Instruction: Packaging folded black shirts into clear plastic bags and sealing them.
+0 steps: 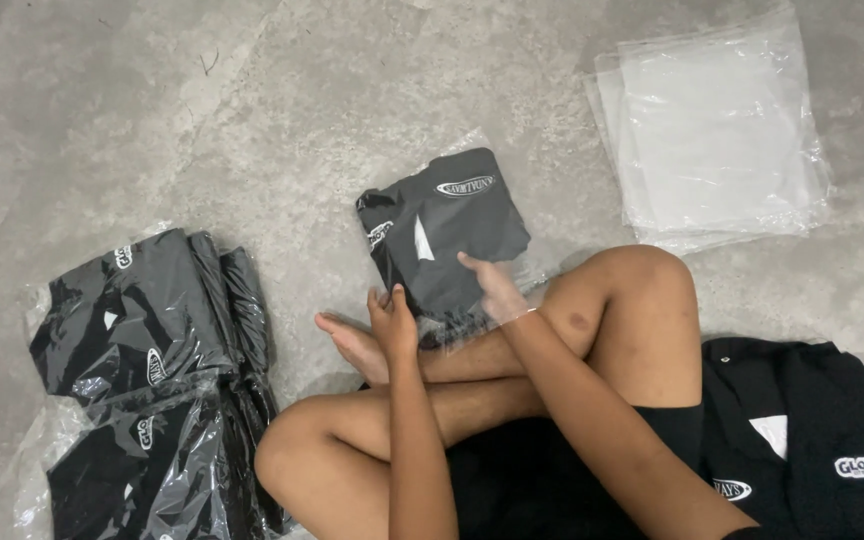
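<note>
On the concrete floor (282, 90): bagged black shirts (147, 370) piled at 8 o'clock, empty clear bags (717, 130) at 2, centre a black shirt in bag (447, 230), left hand (392, 318) pinching its near edge, right hand (492, 285) flat inside the bag mouth, seemingly seating the shirt.

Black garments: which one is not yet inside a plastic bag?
The unbagged garment by the person's right side; the centre one and left pile are bagged.
</note>
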